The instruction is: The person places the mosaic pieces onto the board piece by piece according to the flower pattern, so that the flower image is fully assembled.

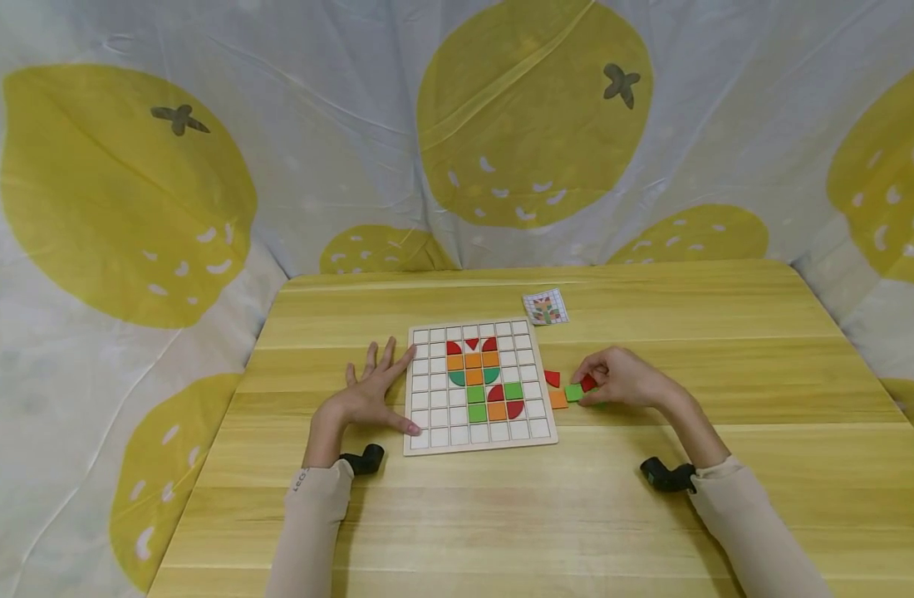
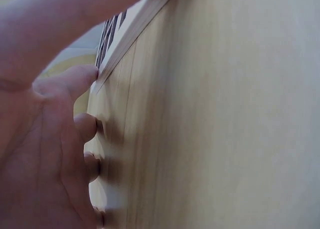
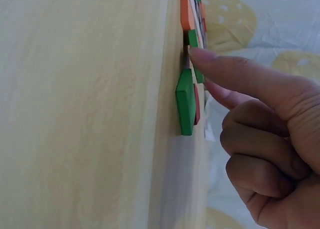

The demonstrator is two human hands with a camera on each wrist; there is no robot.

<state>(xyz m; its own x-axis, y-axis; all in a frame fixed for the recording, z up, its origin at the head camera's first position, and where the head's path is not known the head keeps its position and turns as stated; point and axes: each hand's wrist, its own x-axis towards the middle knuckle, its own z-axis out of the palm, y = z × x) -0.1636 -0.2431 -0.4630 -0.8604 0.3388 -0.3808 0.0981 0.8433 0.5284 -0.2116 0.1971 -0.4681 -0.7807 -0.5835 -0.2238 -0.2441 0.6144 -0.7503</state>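
Note:
A white gridded wooden board (image 1: 439,415) lies on the table, with red, orange and green tiles set in some of its squares. My left hand (image 1: 363,396) is spread at its left side, thumb and forefinger touching the edge; the left wrist view shows the palm (image 2: 40,154) and the board's side (image 2: 135,31). To the right of the board, my right hand (image 1: 625,378) pinches a green square tile (image 1: 573,393) between thumb and forefinger. The right wrist view shows this tile (image 3: 200,75), the other fingers curled (image 3: 260,149), and another green tile (image 3: 185,104) below.
Loose by the board's right edge are a red tile (image 1: 552,379) and an orange tile (image 1: 558,399). Another red tile (image 1: 588,383) lies close to the right fingers. A small printed pattern card (image 1: 546,307) rests behind the board's right corner. A lemon-print cloth (image 1: 337,149) hangs behind the wooden table (image 1: 464,515).

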